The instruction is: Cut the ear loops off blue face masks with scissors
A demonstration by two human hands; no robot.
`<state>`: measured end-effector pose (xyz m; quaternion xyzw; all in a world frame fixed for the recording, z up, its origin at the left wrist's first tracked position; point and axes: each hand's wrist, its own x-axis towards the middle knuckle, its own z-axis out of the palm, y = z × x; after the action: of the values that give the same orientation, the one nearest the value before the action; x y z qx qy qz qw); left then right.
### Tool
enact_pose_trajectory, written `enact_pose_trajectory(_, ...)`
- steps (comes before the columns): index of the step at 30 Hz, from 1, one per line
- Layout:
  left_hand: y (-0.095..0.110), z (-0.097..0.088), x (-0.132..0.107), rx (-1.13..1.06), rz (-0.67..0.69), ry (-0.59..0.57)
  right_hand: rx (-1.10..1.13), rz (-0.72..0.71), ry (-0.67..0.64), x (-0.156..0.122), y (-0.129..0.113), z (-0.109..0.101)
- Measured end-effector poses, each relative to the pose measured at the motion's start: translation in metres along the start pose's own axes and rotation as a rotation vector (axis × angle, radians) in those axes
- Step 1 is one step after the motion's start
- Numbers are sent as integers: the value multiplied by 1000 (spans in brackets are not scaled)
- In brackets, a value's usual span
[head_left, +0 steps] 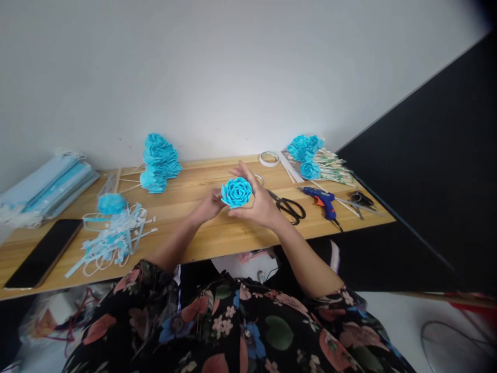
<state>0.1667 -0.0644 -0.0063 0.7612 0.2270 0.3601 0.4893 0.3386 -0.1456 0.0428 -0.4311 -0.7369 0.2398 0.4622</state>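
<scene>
Both my hands hold a blue folded rose-like flower (236, 191) above the middle of the wooden table (202, 243). My left hand (209, 204) grips it from below and behind, fingers closed. My right hand (258, 199) curls round its right side, thumb under it, upper fingers partly raised. Black scissors (288, 205) lie just right of my right hand.
A blue glue gun (323, 199), sticks and finished blue flowers (305, 151) lie at the right; a tape roll (269, 158) sits behind. A stack of folded blue pieces (159, 163), cut strips (112, 238), a phone (44, 252) and face masks (44, 189) lie left.
</scene>
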Motion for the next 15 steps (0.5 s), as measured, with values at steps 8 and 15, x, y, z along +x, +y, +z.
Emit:
enact_pose_trajectory(8, 9, -3, -8, -12, 2, 35, -13, -11, 100, -1, -9, 6)
enact_pose_trajectory(15, 29, -17, -22, 125, 32, 198, 100, -11, 78, 1, -13, 13)
